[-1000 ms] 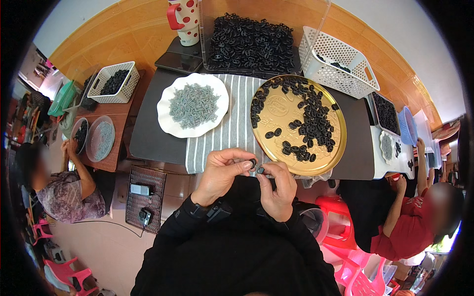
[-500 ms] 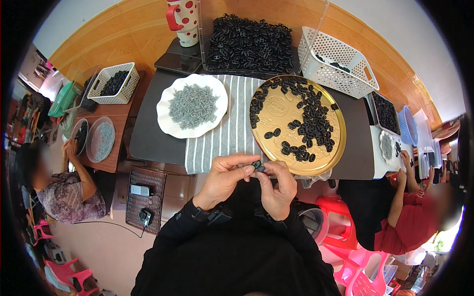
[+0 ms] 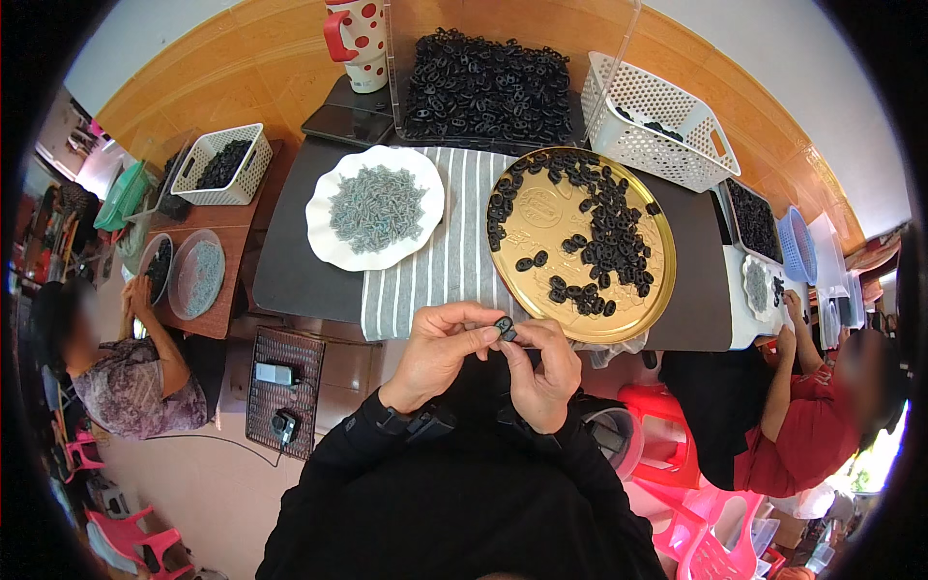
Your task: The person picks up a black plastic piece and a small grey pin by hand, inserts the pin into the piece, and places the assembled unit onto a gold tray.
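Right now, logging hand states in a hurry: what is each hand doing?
Left hand: closed, fingertips pinching the small black plastic piece.
Right hand: closed, pinching the same piece from the other side.

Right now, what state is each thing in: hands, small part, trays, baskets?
left hand: pinching the small black part
right hand: pinching the same part
small black part: held above the table edge
gold tray: partly covered with black parts
white plate: heaped with grey pieces
white basket: nearly empty
clear bin: full of black parts

both hands raised close together, left hand (image 3: 440,353) and right hand (image 3: 541,372) fingertips pinched, nearly touching
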